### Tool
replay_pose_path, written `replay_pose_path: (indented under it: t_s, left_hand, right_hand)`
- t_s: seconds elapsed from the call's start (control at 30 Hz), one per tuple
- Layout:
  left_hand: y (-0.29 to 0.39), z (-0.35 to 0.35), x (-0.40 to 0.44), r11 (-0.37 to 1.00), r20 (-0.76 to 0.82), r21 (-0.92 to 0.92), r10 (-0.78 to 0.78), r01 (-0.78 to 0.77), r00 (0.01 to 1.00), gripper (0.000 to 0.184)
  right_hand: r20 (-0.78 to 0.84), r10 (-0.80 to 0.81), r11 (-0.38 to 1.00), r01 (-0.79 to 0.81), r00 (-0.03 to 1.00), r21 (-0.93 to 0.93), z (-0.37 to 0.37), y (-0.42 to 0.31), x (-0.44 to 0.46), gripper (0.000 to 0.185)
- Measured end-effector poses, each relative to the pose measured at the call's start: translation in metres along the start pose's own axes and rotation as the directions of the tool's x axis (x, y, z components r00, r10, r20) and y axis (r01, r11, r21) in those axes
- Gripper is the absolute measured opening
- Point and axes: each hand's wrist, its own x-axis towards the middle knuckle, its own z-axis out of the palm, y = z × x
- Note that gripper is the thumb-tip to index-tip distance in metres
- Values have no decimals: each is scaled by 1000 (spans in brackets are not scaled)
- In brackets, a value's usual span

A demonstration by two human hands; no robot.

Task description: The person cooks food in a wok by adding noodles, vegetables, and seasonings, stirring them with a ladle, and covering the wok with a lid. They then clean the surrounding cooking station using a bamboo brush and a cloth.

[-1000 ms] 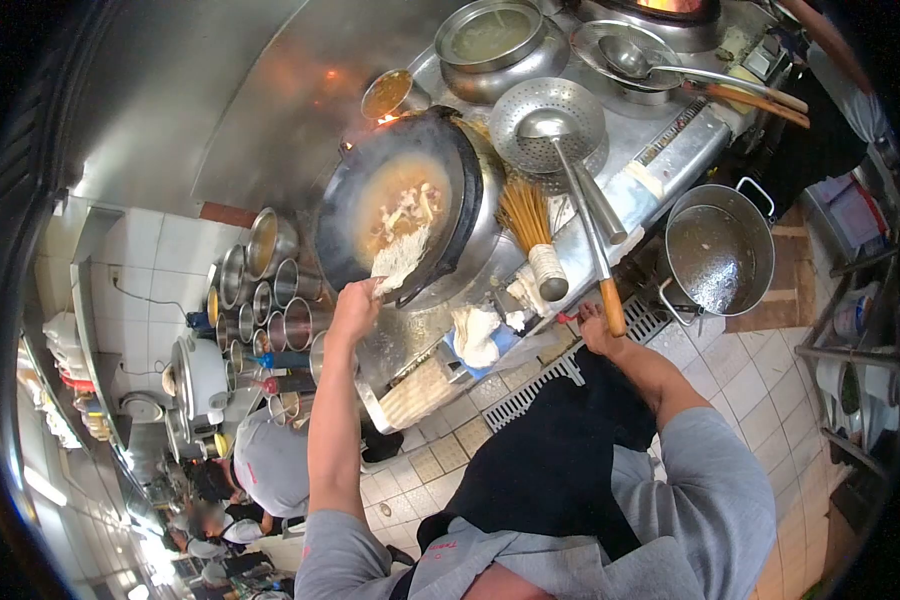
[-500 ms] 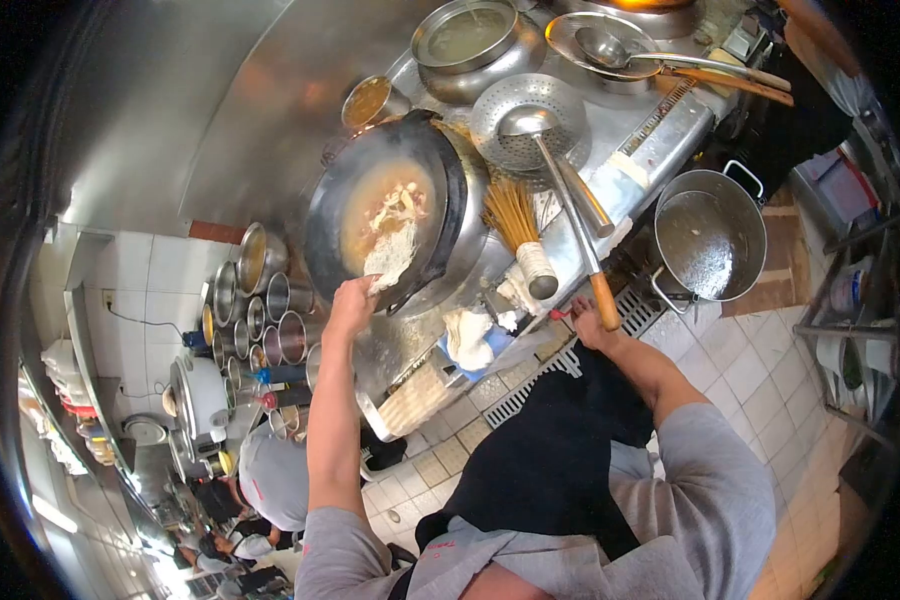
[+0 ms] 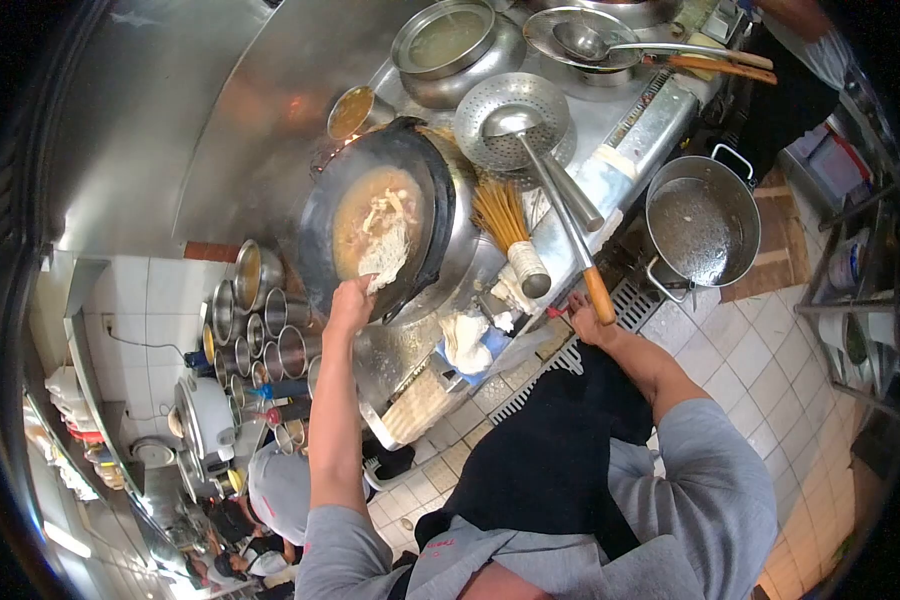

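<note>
Off-white, wrinkled, cloth-like piece [image 3: 388,257]: clasped by left hand [image 3: 353,303] at near rim of round black metal wok [image 3: 315,225] holding brown broth [image 3: 350,220] | right hand [image 3: 583,318]: beside small red fitting [image 3: 556,311], grip cannot be told

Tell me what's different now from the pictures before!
The camera's view shifted, so the wok and ladle sit farther left in the picture. The fire at the top edge slipped out of sight. No grip visibly changed: the left hand still pinches the pale bundle in the wok.
</note>
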Motion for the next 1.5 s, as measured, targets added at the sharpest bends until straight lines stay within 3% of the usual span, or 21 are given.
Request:
replay_pose_path:
  t_s: [0.17, 0.37, 1.1, 1.5]
  left_hand:
    - [2, 0, 2, 1000, -7, -11, 2, -2, 1000, 42]
    - [2, 1, 4, 1000, -12, -2, 14, -14, 1000, 41]
    - [11, -7, 10, 996, 5, 94, 5, -6, 1000, 39]
    - [5, -5, 12, 999, -12, 50, 8, -7, 1000, 38]
  right_hand:
    - [-14, 1, 999, -2, 1000, -52, 26, -1, 6, 35]
    - [69, 182, 955, -193, 981, 225, 9, -3, 6, 34]
    - [56, 105, 967, -115, 993, 226, -4, 0, 24, 35]
    - [58, 67, 968, -79, 996, 239, -13, 0, 23, 36]
